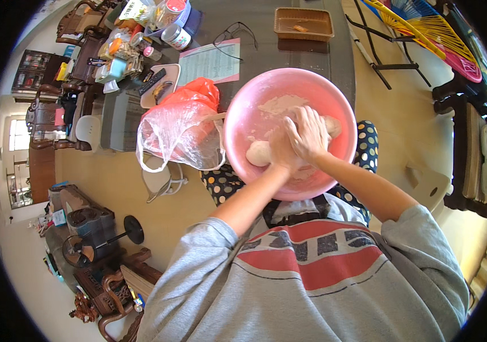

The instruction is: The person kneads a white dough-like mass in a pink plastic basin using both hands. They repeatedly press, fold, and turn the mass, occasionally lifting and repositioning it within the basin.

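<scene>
A pink plastic basin [237, 154] rests on my lap against the table edge. Inside it lies pale dough [259, 154], bulging out on the left of my hands, with another lump of dough [332, 126] showing on the right. My left hand [283, 147] presses down on the dough, its fingers mostly covered. Across it lies my right hand [310, 133], fingers stretched forward over the left hand and the dough. Loose white flour [282, 104] sits on the basin floor beyond my fingers. Whether the two lumps join beneath my hands is hidden.
Left of the basin, a clear plastic bag [179, 137] with a red bag [203, 92] hangs past the table edge. Farther back are eyeglasses [237, 32] on a printed sheet [209, 62], a brown plastic tray [303, 25] and several jars. A folding chair [418, 38] stands right.
</scene>
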Tool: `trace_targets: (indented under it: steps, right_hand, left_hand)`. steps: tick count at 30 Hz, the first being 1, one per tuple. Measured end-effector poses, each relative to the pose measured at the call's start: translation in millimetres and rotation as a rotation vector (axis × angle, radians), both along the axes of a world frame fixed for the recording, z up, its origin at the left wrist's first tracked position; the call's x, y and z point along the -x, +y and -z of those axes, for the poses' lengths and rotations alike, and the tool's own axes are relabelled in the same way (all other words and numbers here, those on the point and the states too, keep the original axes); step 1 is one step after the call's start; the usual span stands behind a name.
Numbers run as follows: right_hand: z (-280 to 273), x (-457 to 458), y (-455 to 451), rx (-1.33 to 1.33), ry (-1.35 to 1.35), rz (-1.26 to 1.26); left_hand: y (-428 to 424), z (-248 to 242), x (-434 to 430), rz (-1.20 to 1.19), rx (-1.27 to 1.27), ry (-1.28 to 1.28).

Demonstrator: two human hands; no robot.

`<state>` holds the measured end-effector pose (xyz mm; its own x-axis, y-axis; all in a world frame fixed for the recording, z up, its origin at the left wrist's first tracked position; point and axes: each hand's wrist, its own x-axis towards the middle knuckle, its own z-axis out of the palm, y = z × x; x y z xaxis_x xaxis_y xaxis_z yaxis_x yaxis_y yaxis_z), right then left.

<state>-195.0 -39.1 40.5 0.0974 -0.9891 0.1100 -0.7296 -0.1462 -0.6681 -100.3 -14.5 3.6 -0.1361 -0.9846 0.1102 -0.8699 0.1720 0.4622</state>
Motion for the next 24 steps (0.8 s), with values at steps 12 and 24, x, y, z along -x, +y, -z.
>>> trace_targets:
  steps: [12, 24]
  right_hand:
    - [34, -3, 4, 0.155, 0.053, -0.224]
    - [83, -19, -66, 0.316, 0.121, -0.148]
  left_hand:
    - [8, 49, 0, -0.028, 0.112, -0.025]
    - [-74, 75, -23, -0.015, -0.006, -0.021]
